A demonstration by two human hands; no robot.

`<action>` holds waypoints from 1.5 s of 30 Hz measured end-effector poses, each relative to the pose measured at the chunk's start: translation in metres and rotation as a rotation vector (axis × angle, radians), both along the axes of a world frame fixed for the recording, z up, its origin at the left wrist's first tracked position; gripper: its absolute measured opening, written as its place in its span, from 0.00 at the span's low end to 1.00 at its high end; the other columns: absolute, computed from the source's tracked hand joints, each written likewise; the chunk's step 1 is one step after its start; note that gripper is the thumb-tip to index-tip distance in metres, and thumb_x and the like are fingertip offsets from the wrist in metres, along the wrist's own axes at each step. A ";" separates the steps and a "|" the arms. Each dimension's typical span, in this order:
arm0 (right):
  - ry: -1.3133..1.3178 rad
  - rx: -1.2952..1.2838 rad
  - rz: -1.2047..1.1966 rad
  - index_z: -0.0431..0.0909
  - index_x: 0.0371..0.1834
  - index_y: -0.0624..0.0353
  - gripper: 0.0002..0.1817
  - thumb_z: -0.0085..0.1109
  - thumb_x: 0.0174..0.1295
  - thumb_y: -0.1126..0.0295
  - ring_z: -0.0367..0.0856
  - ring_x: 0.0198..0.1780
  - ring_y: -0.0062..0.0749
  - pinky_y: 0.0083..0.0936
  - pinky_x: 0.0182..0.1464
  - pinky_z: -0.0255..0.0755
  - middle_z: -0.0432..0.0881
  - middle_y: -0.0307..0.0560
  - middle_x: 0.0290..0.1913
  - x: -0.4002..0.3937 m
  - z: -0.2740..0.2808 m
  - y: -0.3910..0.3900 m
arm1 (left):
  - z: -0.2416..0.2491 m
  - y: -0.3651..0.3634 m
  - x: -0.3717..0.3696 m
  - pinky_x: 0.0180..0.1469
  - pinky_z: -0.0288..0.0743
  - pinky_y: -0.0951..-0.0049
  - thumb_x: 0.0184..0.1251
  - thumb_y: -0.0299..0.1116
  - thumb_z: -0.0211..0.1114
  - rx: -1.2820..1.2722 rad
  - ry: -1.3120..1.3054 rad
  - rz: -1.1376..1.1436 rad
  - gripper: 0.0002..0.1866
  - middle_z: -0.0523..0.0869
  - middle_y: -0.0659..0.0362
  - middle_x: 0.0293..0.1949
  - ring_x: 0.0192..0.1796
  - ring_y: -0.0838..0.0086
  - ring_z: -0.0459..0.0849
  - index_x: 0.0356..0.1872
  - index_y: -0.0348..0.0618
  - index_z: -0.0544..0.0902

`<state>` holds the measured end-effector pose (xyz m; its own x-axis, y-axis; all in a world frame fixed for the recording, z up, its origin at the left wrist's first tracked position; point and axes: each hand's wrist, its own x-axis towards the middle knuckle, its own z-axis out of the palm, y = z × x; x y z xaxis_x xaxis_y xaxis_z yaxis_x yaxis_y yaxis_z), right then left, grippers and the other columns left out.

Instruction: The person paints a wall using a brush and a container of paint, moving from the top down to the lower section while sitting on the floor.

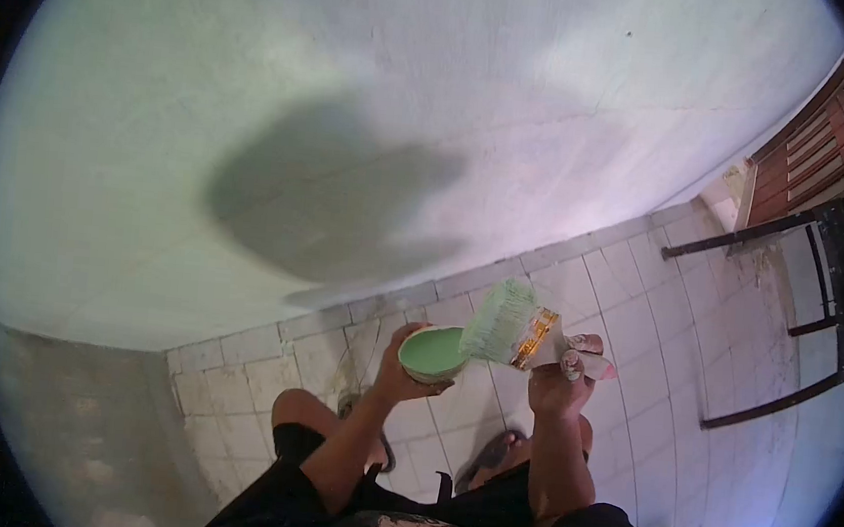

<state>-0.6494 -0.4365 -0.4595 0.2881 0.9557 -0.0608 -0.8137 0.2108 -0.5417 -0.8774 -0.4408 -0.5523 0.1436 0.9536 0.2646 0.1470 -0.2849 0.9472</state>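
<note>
My left hand (402, 369) is wrapped round a small bowl (430, 371) with pale green paint (432, 352) inside. In my right hand (563, 382) is a wide paintbrush (547, 339), its fingers closed round the handle. The bristles (499, 321) are coated in the same green and point up and to the left. Their lower left edge overlaps the bowl's right rim in this view. Both hands are in front of my body, above the tiled floor.
A wall (394, 113) with patchy light green colour rises ahead, a shadow across it. White floor tiles (621, 378) run along its base. At the right stand a dark metal frame (841, 296) and a brown slatted wooden piece (823, 146). My sandalled feet (493, 457) are below.
</note>
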 end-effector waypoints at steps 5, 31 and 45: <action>0.027 0.019 0.054 0.67 0.37 0.53 0.15 0.61 0.50 0.80 0.76 0.40 0.28 0.31 0.46 0.73 0.74 0.37 0.36 0.008 -0.063 0.015 | -0.111 0.012 0.040 0.54 0.71 0.66 0.28 0.37 0.82 -0.043 -0.088 0.153 0.49 0.77 0.53 0.47 0.51 0.66 0.77 0.56 0.38 0.63; 0.031 -0.162 0.525 0.69 0.36 0.51 0.12 0.63 0.52 0.69 0.77 0.44 0.36 0.38 0.46 0.74 0.74 0.38 0.38 0.077 -0.200 0.024 | -0.391 -0.026 0.117 0.53 0.64 0.57 0.21 0.42 0.82 -0.101 0.326 0.177 0.47 0.70 0.54 0.48 0.53 0.60 0.67 0.51 0.44 0.68; 0.046 -0.181 0.554 0.68 0.36 0.52 0.10 0.60 0.55 0.69 0.76 0.41 0.36 0.36 0.41 0.74 0.72 0.39 0.36 0.077 -0.215 0.031 | -0.329 -0.048 0.114 0.54 0.59 0.60 0.28 0.43 0.78 -0.029 0.580 0.187 0.38 0.75 0.58 0.47 0.51 0.63 0.73 0.49 0.52 0.73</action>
<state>-0.5723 -0.4055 -0.6740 -0.2583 0.9364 -0.2376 -0.8000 -0.3452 -0.4907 -0.7635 -0.4892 -0.8808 0.0863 0.9821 0.1672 0.6865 -0.1802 0.7044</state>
